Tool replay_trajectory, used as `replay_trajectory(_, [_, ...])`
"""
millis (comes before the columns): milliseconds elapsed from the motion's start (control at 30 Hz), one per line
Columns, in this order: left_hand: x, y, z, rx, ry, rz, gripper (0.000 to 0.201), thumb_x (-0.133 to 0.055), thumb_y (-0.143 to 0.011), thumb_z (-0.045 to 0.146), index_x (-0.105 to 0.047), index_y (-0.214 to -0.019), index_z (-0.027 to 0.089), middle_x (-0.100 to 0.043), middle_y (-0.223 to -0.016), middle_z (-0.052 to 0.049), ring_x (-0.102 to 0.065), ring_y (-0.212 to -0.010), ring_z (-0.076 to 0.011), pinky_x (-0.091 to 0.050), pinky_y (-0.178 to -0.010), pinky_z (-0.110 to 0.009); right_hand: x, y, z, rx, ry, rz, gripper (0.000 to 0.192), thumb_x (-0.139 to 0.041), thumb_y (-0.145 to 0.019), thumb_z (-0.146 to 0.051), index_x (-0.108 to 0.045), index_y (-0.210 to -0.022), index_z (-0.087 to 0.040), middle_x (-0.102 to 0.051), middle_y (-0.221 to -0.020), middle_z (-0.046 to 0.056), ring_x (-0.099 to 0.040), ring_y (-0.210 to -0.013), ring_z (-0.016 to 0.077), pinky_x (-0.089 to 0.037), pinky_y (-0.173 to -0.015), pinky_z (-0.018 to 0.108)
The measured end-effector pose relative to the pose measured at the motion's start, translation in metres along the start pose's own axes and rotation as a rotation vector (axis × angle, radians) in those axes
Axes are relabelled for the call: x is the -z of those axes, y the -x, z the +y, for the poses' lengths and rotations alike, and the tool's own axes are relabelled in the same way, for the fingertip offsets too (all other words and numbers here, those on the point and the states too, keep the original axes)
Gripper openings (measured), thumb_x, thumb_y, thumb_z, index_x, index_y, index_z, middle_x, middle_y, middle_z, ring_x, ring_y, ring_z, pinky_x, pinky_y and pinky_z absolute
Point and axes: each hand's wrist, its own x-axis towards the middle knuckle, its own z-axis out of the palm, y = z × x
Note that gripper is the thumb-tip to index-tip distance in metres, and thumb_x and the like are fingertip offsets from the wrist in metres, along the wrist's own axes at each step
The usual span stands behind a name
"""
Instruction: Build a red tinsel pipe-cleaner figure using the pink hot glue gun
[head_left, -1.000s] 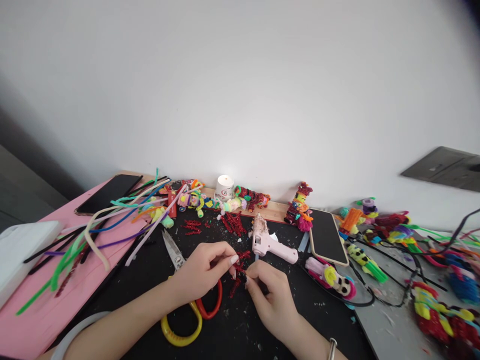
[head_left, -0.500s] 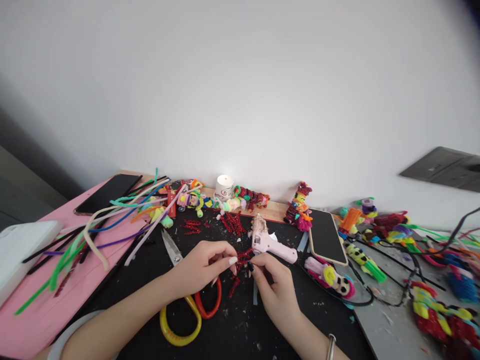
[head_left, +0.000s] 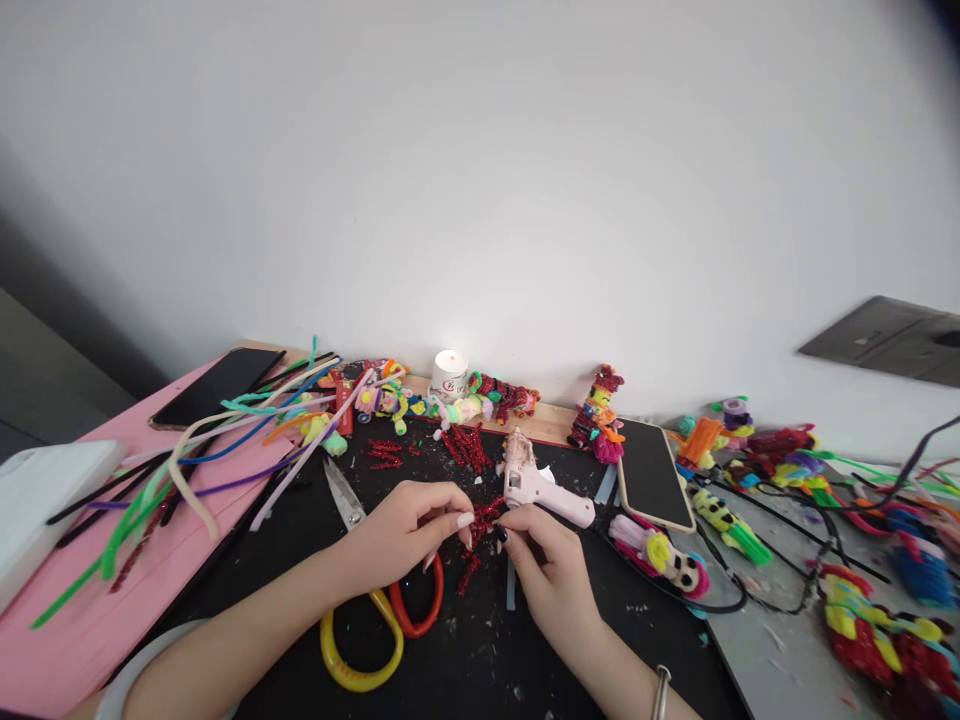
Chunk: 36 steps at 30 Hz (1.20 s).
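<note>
**Red sparkly piece mid-twist, both hands on it**

Barely any shift vs half a sec ago: both hands sit at the same spot, a touch higher than a sec back. Left hand (head_left: 401, 530) and right hand (head_left: 551, 570) pinch a red glitter pipe-cleaner piece (head_left: 480, 530) between fingertips, closed tight on it, just above the black mat (head_left: 300, 560). Piece looks part-shaped, ends loose, so prob. more bending left. Scissors (head_left: 375, 610) lie under left wrist; pink glue gun (head_left: 544, 490) just behind, untouched. More red bits (head_left: 465, 445) wait near the lit candle (head_left: 448, 375).
</note>
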Motion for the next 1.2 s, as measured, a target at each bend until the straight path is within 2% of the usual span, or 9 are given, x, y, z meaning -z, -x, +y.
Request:
replay_trajectory(200, [-0.001, 0.000, -0.001, 0.036, 0.027, -0.012, 0.021, -0.049, -0.088, 0.033, -0.059, -0.086, 0.015, -0.064, -0.075, 0.000, -0.048, -0.046, -0.0061, -0.038, -0.045, -0.016, -0.001, -0.001, 0.002, -0.012, -0.010, 0.031, 0.016, -0.047, -0.086, -0.015, -0.061, -0.079, -0.017, -0.060, -0.070, 0.002, -0.053, -0.063, 0.0149, -0.041, -0.058, 0.025])
replay_trajectory(600, [-0.001, 0.001, 0.000, 0.000, -0.001, -0.013, 0.025, -0.047, -0.089, 0.032, -0.060, -0.077, 0.014, -0.061, -0.067, 0.001, -0.048, -0.044, -0.0063, -0.037, -0.045, -0.016, -0.001, -0.001, 0.003, -0.016, -0.008, 0.022, 0.015, -0.047, -0.086, -0.016, -0.062, -0.081, -0.017, -0.062, -0.072, 0.002, -0.054, -0.063, 0.0149, -0.042, -0.059, 0.024])
replay_trajectory(700, [0.001, 0.000, 0.001, -0.017, -0.015, 0.022, 0.025, -0.047, -0.089, 0.032, -0.060, -0.076, 0.014, -0.060, -0.066, 0.001, -0.048, -0.044, -0.0062, -0.037, -0.045, -0.017, 0.000, -0.002, 0.003, -0.046, -0.021, 0.029, 0.013, -0.050, -0.083, -0.015, -0.062, -0.088, -0.018, -0.061, -0.071, 0.001, -0.052, -0.058, 0.0131, -0.041, -0.055, 0.023])
replay_trajectory(800, [0.004, -0.001, 0.001, -0.044, -0.022, 0.106, 0.024, -0.046, -0.089, 0.030, -0.060, -0.077, 0.014, -0.058, -0.065, 0.002, -0.046, -0.043, -0.0059, -0.038, -0.046, -0.018, 0.001, -0.004, 0.005, -0.082, -0.020, 0.072, 0.013, -0.054, -0.080, -0.016, -0.060, -0.091, -0.018, -0.057, -0.066, -0.002, -0.046, -0.051, 0.0115, -0.039, -0.050, 0.022])
replay_trajectory(1000, [0.010, -0.003, -0.001, -0.019, -0.030, 0.261, 0.024, -0.046, -0.089, 0.032, -0.057, -0.077, 0.014, -0.058, -0.067, 0.001, -0.045, -0.045, -0.0070, -0.038, -0.046, -0.019, 0.003, -0.006, 0.006, -0.078, 0.027, 0.117, 0.006, -0.053, -0.080, -0.016, -0.059, -0.081, -0.018, -0.054, -0.062, -0.002, -0.045, -0.049, 0.0110, -0.037, -0.048, 0.021])
replay_trajectory(1100, [0.011, -0.004, -0.002, -0.006, -0.026, 0.287, 0.024, -0.046, -0.089, 0.033, -0.057, -0.078, 0.015, -0.056, -0.065, 0.001, -0.046, -0.045, -0.0074, -0.037, -0.045, -0.019, 0.005, -0.006, 0.004, -0.034, 0.076, 0.104, 0.016, -0.050, -0.083, -0.018, -0.056, -0.068, -0.018, -0.053, -0.058, -0.002, -0.047, -0.051, 0.0115, -0.036, -0.049, 0.022])
replay_trajectory(1200, [0.011, -0.004, -0.002, -0.004, -0.029, 0.287, 0.024, -0.046, -0.089, 0.033, -0.057, -0.077, 0.015, -0.056, -0.064, 0.002, -0.046, -0.045, -0.0075, -0.037, -0.045, -0.019, 0.006, -0.005, 0.003, 0.017, 0.109, 0.039, 0.028, -0.047, -0.086, -0.020, -0.053, -0.059, -0.018, -0.051, -0.054, -0.002, -0.047, -0.050, 0.0116, -0.036, -0.050, 0.022])
